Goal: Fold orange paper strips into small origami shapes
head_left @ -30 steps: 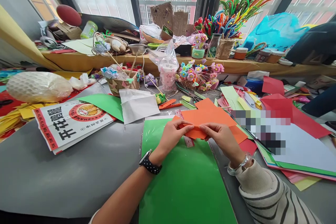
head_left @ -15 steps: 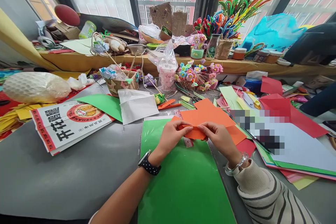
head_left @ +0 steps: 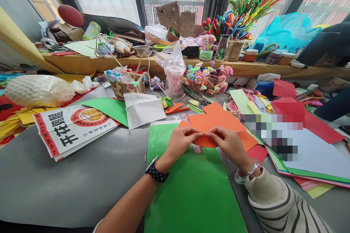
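Observation:
Between my hands is a small folded piece of orange paper (head_left: pixel 207 142), raised above the near end of a green sheet (head_left: pixel 191 185) in clear plastic. My left hand (head_left: pixel 183 139) pinches it from the left, thumb and forefinger at its upper edge. From the right, my right hand (head_left: pixel 227 143) pinches the same edge, and the fingertips of both hands meet in the middle. Larger orange sheets (head_left: pixel 218 118) lie just beyond my fingers. A patterned pink strip (head_left: pixel 197 149) shows partly under the held paper. My fingers hide much of the fold.
At left lies a printed paper bag (head_left: pixel 73 127) beside a white paper square (head_left: pixel 144 111). Stacked coloured sheets (head_left: pixel 322 153) and red paper (head_left: pixel 314 118) cover the right side. Behind stand a wrapped pink cup (head_left: pixel 175 80) and a basket of crocheted flowers (head_left: pixel 197 78).
My fingertips have come together at the middle of the orange paper's upper edge; before, they were apart along it. The surroundings stay the same.

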A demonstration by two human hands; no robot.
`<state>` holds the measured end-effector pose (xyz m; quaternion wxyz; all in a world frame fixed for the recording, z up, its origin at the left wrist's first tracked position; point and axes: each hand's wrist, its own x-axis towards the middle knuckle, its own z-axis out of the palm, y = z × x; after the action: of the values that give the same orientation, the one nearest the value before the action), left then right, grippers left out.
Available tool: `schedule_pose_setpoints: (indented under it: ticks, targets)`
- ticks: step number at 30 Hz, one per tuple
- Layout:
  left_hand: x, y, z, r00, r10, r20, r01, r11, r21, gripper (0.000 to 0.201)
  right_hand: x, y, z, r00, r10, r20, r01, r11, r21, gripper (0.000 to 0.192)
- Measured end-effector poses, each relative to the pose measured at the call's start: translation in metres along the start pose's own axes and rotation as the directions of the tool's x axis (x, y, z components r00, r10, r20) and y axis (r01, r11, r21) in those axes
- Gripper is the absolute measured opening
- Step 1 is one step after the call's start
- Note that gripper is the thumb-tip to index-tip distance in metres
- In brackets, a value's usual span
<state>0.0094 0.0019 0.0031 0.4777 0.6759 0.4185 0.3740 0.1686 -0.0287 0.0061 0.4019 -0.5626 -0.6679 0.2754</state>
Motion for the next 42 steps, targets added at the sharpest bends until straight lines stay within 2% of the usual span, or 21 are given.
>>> schedule_pose_setpoints:
  ticks: [7,14,18,24,30,34,42]
  targets:
    - [0.002,0.0,-0.002,0.999,-0.036,0.02,0.036,0.999,-0.018,0.024,0.003,-0.001,-0.003,0.999,0.049,0.01,-0.049,0.997,0.063,0.024]
    - [0.001,0.003,-0.001,0.994,-0.085,-0.075,0.078,0.993,-0.092,0.024,0.004,0.0,-0.005,0.989,0.143,-0.024,-0.14,0.984,0.106,0.03]
    - [0.002,0.001,-0.001,0.988,-0.125,-0.095,0.108,0.981,-0.162,0.025,0.004,0.002,-0.005,0.978,0.207,-0.03,-0.2,0.968,0.152,0.031]
    - [0.003,-0.003,-0.002,0.988,-0.089,-0.126,0.077,0.992,-0.097,0.028,0.005,0.003,-0.007,0.982,0.181,0.056,-0.189,0.955,0.23,0.031]
    - [0.003,-0.003,-0.002,0.982,-0.094,-0.166,0.079,0.993,-0.092,0.03,0.005,0.005,-0.011,0.975,0.221,-0.033,-0.215,0.967,0.136,0.034]
    - [0.003,-0.003,-0.003,0.98,-0.089,-0.176,0.071,0.992,-0.103,0.031,0.006,0.004,-0.012,0.983,0.183,-0.01,-0.179,0.969,0.169,0.032]
    - [0.004,-0.005,0.0,0.986,-0.116,-0.118,0.083,0.964,-0.254,0.027,0.005,0.005,-0.01,0.988,0.144,-0.049,-0.134,0.976,0.169,0.033]
